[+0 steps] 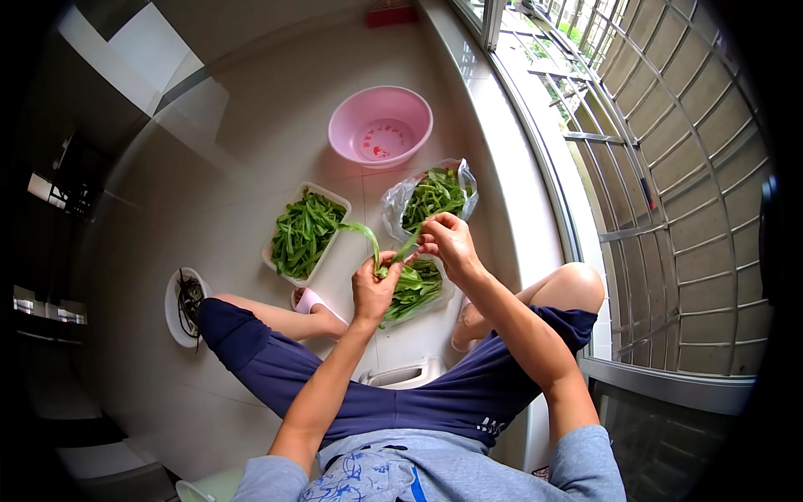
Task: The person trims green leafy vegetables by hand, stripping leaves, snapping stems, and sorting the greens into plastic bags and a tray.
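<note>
My left hand is closed around the base of a long-leaved green vegetable stalk, whose leaf arches up and to the left. With the fingertips pinched, my right hand holds another leaf of the same green, stretched between the two hands. Under my hands lies a plastic bag of leafy greens. Just beyond my right hand is a second clear bag of greens. To the left stands a white rectangular basket heaped with green leaves.
A pink basin sits farther out on the tiled floor. At left, a white bowl holds dark stringy scraps. A white stool edge shows between my legs. A window ledge and barred window run along the right.
</note>
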`<control>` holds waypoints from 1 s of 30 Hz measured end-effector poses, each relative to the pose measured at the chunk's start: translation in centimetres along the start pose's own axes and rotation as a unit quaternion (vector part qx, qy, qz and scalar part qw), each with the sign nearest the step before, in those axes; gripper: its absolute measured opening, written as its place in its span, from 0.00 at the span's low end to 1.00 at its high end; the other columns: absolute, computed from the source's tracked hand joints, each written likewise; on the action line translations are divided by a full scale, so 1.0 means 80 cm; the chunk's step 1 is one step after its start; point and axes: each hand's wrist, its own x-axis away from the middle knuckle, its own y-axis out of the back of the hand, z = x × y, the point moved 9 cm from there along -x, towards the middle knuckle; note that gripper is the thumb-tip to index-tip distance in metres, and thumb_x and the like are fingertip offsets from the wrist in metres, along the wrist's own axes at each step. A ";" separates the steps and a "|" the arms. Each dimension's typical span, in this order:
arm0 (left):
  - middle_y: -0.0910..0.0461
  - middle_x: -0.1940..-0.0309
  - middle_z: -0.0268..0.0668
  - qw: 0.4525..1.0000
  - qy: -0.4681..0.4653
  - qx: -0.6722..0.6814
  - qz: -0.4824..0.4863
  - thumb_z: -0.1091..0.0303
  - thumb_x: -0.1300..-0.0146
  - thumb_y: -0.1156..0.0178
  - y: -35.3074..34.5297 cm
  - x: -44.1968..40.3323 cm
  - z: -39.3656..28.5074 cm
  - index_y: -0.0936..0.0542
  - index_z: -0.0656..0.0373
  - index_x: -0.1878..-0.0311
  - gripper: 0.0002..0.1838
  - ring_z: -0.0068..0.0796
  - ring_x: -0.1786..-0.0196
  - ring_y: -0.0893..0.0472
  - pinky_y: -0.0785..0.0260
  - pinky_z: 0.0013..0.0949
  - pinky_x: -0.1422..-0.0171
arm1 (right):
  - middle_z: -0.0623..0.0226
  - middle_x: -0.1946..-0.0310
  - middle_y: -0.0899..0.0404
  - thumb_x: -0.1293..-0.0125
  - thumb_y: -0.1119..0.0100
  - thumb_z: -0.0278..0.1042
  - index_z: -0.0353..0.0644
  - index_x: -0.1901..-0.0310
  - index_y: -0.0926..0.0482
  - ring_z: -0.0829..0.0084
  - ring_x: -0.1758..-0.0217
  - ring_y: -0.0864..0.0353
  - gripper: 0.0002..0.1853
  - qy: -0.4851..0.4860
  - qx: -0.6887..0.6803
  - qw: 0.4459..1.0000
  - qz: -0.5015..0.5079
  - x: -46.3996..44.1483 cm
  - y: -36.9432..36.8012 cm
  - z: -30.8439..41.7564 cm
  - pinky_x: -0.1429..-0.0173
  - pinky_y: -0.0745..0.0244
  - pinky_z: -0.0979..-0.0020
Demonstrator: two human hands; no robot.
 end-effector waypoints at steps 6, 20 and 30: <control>0.29 0.82 0.27 0.920 0.253 0.287 0.083 0.69 0.49 0.45 -0.010 0.005 0.040 0.25 0.60 0.68 0.07 0.15 0.77 0.30 0.40 0.18 0.73 | 0.69 0.74 0.28 0.47 0.45 0.30 0.33 0.63 0.31 0.84 0.75 0.29 0.12 -0.044 -0.008 0.991 0.127 0.001 -0.014 0.012 0.71 0.31 0.85; 0.29 0.78 0.28 0.905 0.239 0.337 0.106 0.70 0.47 0.48 -0.010 0.009 0.036 0.28 0.57 0.71 0.03 0.17 0.74 0.30 0.36 0.22 0.70 | 0.75 0.80 0.31 0.45 0.49 0.31 0.38 0.72 0.28 0.85 0.79 0.35 0.05 -0.043 0.133 0.954 0.266 0.018 -0.066 -0.036 0.72 0.37 0.83; 0.28 0.76 0.31 0.833 0.264 0.473 0.117 0.71 0.48 0.49 0.017 0.000 0.057 0.29 0.58 0.69 0.04 0.21 0.72 0.30 0.36 0.26 0.66 | 0.71 0.80 0.32 0.43 0.54 0.26 0.38 0.72 0.32 0.77 0.77 0.29 0.03 -0.151 -0.101 0.942 0.283 0.007 -0.075 -0.014 0.73 0.33 0.81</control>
